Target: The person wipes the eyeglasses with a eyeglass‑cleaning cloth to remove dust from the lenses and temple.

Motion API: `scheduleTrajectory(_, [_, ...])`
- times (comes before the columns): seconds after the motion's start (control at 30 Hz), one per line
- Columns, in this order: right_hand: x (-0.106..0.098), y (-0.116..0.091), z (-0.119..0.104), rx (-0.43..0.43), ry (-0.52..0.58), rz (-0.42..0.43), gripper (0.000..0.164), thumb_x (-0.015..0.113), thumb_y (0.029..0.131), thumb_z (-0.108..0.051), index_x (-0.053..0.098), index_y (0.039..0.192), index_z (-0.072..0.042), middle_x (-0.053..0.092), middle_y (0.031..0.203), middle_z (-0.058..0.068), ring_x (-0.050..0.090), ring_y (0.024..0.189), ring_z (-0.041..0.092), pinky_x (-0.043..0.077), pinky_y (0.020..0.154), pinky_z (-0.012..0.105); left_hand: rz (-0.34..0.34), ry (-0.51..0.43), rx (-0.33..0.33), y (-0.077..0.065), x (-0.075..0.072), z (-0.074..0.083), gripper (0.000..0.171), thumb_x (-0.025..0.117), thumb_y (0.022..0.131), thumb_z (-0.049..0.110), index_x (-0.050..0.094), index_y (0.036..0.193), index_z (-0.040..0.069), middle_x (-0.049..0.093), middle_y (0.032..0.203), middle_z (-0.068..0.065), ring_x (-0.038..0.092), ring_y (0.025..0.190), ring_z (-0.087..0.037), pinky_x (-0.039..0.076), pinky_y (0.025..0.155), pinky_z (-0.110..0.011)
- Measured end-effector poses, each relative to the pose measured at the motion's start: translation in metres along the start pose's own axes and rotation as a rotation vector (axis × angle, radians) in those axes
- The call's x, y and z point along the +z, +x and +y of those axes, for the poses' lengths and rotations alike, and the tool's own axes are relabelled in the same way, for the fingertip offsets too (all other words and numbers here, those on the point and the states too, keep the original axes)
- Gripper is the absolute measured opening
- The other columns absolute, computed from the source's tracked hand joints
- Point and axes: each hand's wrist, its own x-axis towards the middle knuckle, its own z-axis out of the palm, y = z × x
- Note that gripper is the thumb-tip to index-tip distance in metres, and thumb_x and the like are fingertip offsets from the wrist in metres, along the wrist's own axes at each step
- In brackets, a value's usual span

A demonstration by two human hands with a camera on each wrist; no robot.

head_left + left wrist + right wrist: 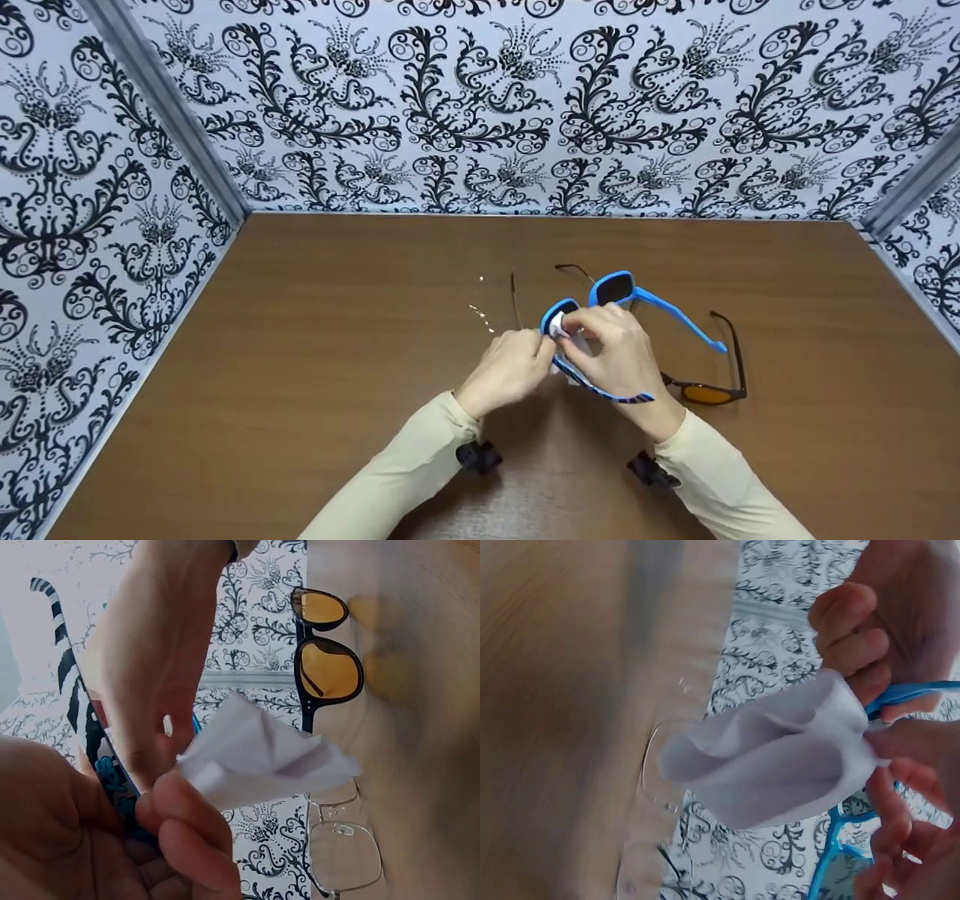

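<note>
Blue-framed sunglasses (615, 288) with dark lenses are held above the table, their temples spread apart. My left hand (510, 367) grips them at the left end of the frame, near the hinge. One temple (75, 690) has a black-and-white striped inner side and runs past the left palm. In my right hand (619, 349), thumb and fingers pinch a white cloth (780, 765) against the nearer lens. The cloth's loose folds hang below the frame. That lens is partly hidden by the cloth and fingers.
Black-framed glasses with orange lenses (709, 394) lie on the table to the right. Thin metal-framed clear glasses (381, 862) lie behind the hands, mostly hidden in the head view. Small white specks (480, 316) show left of them. Patterned walls (480, 112) stand around the table.
</note>
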Motion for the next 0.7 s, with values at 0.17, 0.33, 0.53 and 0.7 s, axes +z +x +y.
scheduleTrajectory(0.17, [0.0,0.001,-0.003,-0.041,-0.17,0.105,0.018,0.081,0.071,-0.002,0.069,0.085,-0.004,0.067,0.079,0.008,0.049,0.068,0.025,0.041,0.059,0.037,0.0,0.013,0.01,-0.002,0.002,0.0,0.038,0.044,0.094,0.012,0.037,0.057,0.014,0.034,0.054,0.006,0.039,0.05,-0.013,0.031,0.043,-0.027])
scheduleTrajectory(0.33, [0.003,0.005,-0.005,-0.09,0.027,0.123,0.019,0.078,0.071,0.003,0.067,0.085,-0.003,0.067,0.08,0.006,0.052,0.07,0.023,0.042,0.062,0.031,0.007,0.009,0.025,-0.003,0.002,0.0,0.037,0.043,0.093,0.011,0.036,0.057,0.015,0.033,0.054,0.007,0.038,0.051,-0.012,0.03,0.043,-0.026])
scheduleTrajectory(0.53, [0.003,0.0,-0.001,-0.059,0.038,0.0,0.02,0.08,0.072,0.001,0.068,0.085,-0.006,0.068,0.081,0.002,0.053,0.07,0.019,0.043,0.061,0.028,0.024,0.012,0.038,-0.003,-0.001,-0.004,0.036,0.044,0.094,0.011,0.039,0.058,0.015,0.034,0.055,0.007,0.039,0.051,-0.012,0.031,0.045,-0.026])
scheduleTrajectory(0.7, [0.001,-0.007,0.001,-0.019,-0.15,0.034,0.018,0.081,0.073,-0.002,0.069,0.086,-0.007,0.067,0.081,0.003,0.054,0.07,0.021,0.048,0.058,0.034,0.024,0.034,-0.008,-0.006,-0.003,-0.008,0.039,0.044,0.094,0.012,0.036,0.055,0.015,0.035,0.053,0.006,0.042,0.049,-0.014,0.032,0.043,-0.028])
